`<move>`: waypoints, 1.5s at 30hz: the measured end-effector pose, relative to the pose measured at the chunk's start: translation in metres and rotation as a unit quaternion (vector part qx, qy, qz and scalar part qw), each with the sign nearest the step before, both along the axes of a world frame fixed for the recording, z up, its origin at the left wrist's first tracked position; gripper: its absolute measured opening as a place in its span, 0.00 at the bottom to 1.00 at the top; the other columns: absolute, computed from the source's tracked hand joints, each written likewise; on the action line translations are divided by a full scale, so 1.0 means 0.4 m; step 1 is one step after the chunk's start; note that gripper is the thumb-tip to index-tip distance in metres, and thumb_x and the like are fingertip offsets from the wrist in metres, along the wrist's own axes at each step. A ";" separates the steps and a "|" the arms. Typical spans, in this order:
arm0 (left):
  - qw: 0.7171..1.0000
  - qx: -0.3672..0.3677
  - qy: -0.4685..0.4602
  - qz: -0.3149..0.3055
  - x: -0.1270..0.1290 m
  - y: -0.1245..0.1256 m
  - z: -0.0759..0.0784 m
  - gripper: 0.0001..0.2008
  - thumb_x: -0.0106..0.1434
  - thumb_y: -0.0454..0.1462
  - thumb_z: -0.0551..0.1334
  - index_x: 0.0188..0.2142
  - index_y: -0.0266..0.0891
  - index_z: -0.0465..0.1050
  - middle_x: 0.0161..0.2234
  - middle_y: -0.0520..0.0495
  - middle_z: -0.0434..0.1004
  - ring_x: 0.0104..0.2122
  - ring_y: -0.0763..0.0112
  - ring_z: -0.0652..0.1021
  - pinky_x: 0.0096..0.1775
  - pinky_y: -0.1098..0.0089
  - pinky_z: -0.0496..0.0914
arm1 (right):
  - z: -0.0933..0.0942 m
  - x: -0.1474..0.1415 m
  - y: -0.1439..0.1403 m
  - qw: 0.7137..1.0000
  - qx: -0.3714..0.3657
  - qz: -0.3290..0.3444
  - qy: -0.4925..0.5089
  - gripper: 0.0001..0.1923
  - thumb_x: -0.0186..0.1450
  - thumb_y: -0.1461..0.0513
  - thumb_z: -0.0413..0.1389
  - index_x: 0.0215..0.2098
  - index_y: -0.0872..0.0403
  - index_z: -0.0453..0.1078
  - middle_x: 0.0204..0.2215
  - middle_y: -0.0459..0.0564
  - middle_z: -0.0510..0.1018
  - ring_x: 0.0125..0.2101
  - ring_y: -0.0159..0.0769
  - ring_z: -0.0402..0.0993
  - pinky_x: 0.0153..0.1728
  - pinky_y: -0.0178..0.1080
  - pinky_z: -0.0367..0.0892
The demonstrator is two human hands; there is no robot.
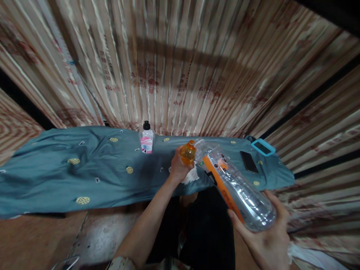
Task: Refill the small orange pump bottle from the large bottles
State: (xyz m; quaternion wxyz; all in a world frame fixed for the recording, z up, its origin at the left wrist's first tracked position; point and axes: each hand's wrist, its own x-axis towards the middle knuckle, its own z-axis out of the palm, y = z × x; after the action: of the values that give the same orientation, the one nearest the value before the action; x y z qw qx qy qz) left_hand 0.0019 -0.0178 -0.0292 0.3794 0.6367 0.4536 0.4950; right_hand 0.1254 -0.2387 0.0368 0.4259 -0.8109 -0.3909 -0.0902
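Observation:
My left hand [178,165] is closed round a small bottle [188,152] that looks orange and see-through, held over the cloth-covered table. In my right hand [267,232] is a big clear plastic bottle [242,187] with an orange label, gripped near its base. This bottle lies tilted, its neck pointing up and left to the mouth of the orange bottle; whether the two mouths touch I cannot tell. Under my left hand a crumpled white tissue [191,175] lies on the cloth, partly hidden. Farther left stands a clear bottle with a pink label and black cap [146,138].
A teal patterned cloth [112,180] covers the long narrow table. Toward its right end lie a dark phone [249,162] and a blue-framed digital clock [263,147]. A pleated curtain [168,75] hangs right behind the table.

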 end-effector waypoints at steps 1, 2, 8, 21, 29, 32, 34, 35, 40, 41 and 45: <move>1.000 0.003 0.001 -0.002 -0.002 0.001 -0.001 0.33 0.45 0.30 0.68 0.51 0.42 0.62 0.45 0.46 0.78 0.43 0.58 0.81 0.48 0.59 0.74 | 0.000 -0.001 0.001 1.000 0.001 0.004 -0.004 0.57 0.42 0.38 0.66 0.62 0.55 0.58 0.49 0.62 0.73 0.45 0.60 0.74 0.43 0.58 0.69; 1.000 0.005 0.002 -0.005 -0.004 0.001 -0.001 0.34 0.45 0.30 0.68 0.52 0.42 0.62 0.45 0.46 0.78 0.44 0.57 0.81 0.48 0.58 0.74 | -0.001 -0.002 0.002 1.000 0.003 0.007 -0.004 0.56 0.43 0.38 0.65 0.62 0.56 0.58 0.49 0.63 0.73 0.46 0.60 0.74 0.43 0.58 0.69; 0.998 0.006 -0.025 -0.051 -0.021 0.004 0.002 0.43 0.47 0.32 0.70 0.61 0.44 0.54 0.55 0.42 0.75 0.52 0.56 0.78 0.55 0.56 0.71 | -0.024 0.009 0.000 0.999 0.025 0.029 -0.016 0.55 0.46 0.40 0.65 0.63 0.56 0.56 0.51 0.65 0.73 0.46 0.61 0.75 0.43 0.60 0.70; 0.996 0.038 -0.027 -0.082 -0.058 0.021 0.064 0.23 0.54 0.42 0.69 0.48 0.42 0.67 0.50 0.44 0.79 0.49 0.59 0.79 0.52 0.59 0.72 | -0.012 -0.006 0.002 1.000 0.022 0.004 0.008 0.53 0.47 0.36 0.61 0.63 0.55 0.58 0.51 0.61 0.74 0.47 0.57 0.76 0.45 0.54 0.72; 0.997 0.055 -0.008 -0.051 -0.028 0.022 0.052 0.28 0.48 0.38 0.71 0.47 0.42 0.63 0.46 0.44 0.79 0.45 0.59 0.80 0.48 0.58 0.74 | -0.011 -0.013 0.006 1.000 0.026 0.010 0.013 0.53 0.49 0.36 0.60 0.63 0.55 0.56 0.51 0.60 0.74 0.47 0.56 0.76 0.42 0.52 0.72; 0.997 0.071 -0.014 -0.029 -0.015 0.021 0.034 0.30 0.46 0.38 0.71 0.48 0.42 0.62 0.46 0.45 0.78 0.44 0.58 0.80 0.48 0.58 0.74 | -0.009 -0.014 0.006 1.000 0.025 0.004 0.014 0.54 0.49 0.35 0.59 0.63 0.56 0.57 0.50 0.61 0.75 0.46 0.56 0.77 0.41 0.52 0.73; 0.997 0.079 -0.016 -0.020 -0.011 0.021 0.025 0.30 0.46 0.37 0.71 0.48 0.42 0.62 0.45 0.45 0.78 0.44 0.59 0.80 0.47 0.58 0.74 | -0.006 -0.018 0.006 0.999 0.027 0.001 0.023 0.54 0.48 0.35 0.60 0.63 0.56 0.57 0.50 0.61 0.75 0.46 0.56 0.77 0.42 0.53 0.73; 0.996 0.082 -0.018 -0.019 -0.010 0.021 0.022 0.30 0.47 0.36 0.70 0.48 0.43 0.62 0.45 0.46 0.78 0.43 0.60 0.80 0.47 0.59 0.74 | -0.005 -0.019 0.006 0.999 0.025 -0.001 0.027 0.54 0.48 0.34 0.60 0.63 0.55 0.57 0.50 0.61 0.75 0.46 0.57 0.77 0.42 0.53 0.73; 0.995 0.093 -0.027 -0.024 -0.009 0.021 0.016 0.30 0.47 0.34 0.69 0.49 0.43 0.62 0.46 0.46 0.78 0.44 0.60 0.80 0.48 0.59 0.74 | -0.003 -0.024 0.005 0.999 0.018 -0.008 0.029 0.55 0.47 0.33 0.59 0.63 0.57 0.57 0.51 0.63 0.75 0.46 0.59 0.77 0.42 0.55 0.73; 0.995 0.093 -0.026 -0.025 -0.009 0.021 0.016 0.30 0.47 0.33 0.68 0.49 0.42 0.62 0.46 0.46 0.78 0.44 0.60 0.80 0.47 0.59 0.74 | -0.002 -0.024 0.006 0.999 0.020 -0.008 0.025 0.55 0.47 0.33 0.59 0.63 0.57 0.58 0.51 0.64 0.75 0.46 0.60 0.77 0.43 0.55 0.73; 0.995 0.095 -0.013 -0.017 -0.008 0.021 0.016 0.29 0.47 0.33 0.68 0.49 0.41 0.62 0.46 0.45 0.78 0.44 0.60 0.80 0.46 0.60 0.74 | 0.003 -0.023 0.006 1.000 0.019 0.002 0.020 0.56 0.48 0.33 0.58 0.63 0.58 0.57 0.52 0.65 0.74 0.46 0.60 0.77 0.42 0.55 0.73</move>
State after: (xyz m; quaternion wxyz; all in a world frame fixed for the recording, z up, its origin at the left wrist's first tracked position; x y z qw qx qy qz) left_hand -0.0014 -0.0095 -0.0228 0.3318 0.6709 0.3888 0.5373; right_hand 0.1162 -0.2364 0.0379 0.4486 -0.8037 -0.3824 -0.0807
